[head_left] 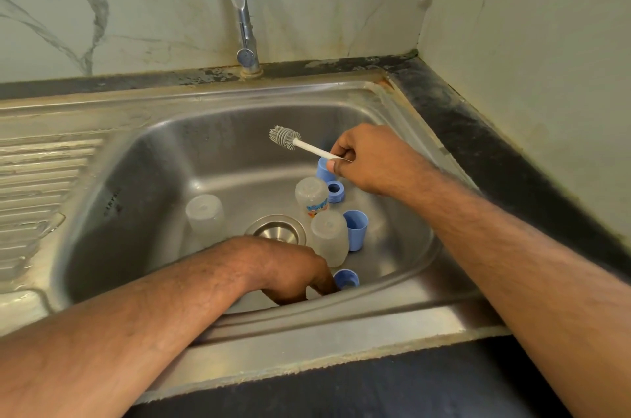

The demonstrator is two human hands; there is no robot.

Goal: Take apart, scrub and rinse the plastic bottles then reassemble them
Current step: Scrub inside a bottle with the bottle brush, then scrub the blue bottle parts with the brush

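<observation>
I am looking down into the sink (143,158) and judging the job to be somewhere in the middle: the bottles are already lying apart from their blue pieces, so the taking apart seems done, while no water is running from the tap (246,52) and nothing is reassembled yet, so scrubbing, rinsing and rebuilding look to be still ahead. Going from the left, one clear bottle (205,214) is standing mouth down, well apart from both hands. My left hand (290,267) is reaching low against the near wall, just past the drain (278,229), with its fingers (324,281) curling down and touching a blue cap (346,277); I cannot tell whether they are actually pinching it or holding something hidden under the palm. Just beyond that hand a second bottle (329,238) is standing inverted with a blue cup (355,229) touching its right side, and behind them a printed bottle (311,195) is sitting beside a blue ring (335,191). My right hand (368,158) is hovering above these, pinching the white handle of the brush (285,137) between thumb and curled fingers, its bristled head pointing left in the air, touching no bottle. Another blue piece (323,171) is sitting just under that thumb.
</observation>
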